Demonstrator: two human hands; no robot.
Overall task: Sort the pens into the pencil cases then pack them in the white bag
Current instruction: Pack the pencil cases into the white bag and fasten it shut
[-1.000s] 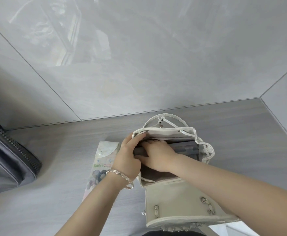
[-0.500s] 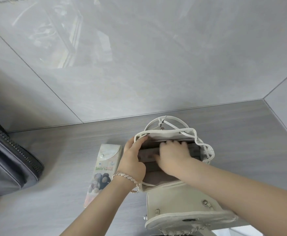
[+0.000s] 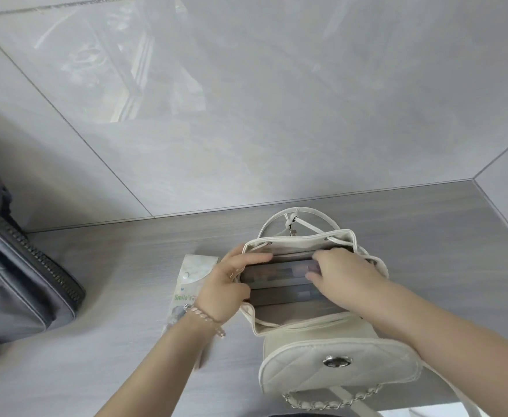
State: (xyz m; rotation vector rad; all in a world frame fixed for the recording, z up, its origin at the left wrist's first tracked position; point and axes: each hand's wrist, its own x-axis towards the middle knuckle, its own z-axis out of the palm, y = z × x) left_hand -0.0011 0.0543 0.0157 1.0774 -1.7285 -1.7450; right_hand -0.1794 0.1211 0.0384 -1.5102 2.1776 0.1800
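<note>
Grey wood-grain tabletop (image 3: 120, 302) runs back to a glossy tiled wall. Your white quilted leather bag (image 3: 337, 367) stands open on it. In the bag's mouth sit a dark translucent pencil case (image 3: 276, 272) and, on the bag's flap side, a flat grey pencil case (image 3: 285, 295). Your left hand (image 3: 225, 288) and right hand (image 3: 344, 275) curl around the dark case's ends. Just left of the bag lies a pastel printed pencil case (image 3: 192, 273).

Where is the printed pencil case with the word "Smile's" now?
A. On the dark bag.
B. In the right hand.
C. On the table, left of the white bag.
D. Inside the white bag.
C: the printed pencil case lies flat on the table left of the white bag, partly behind the left hand; the right hand holds a grey case.
</note>
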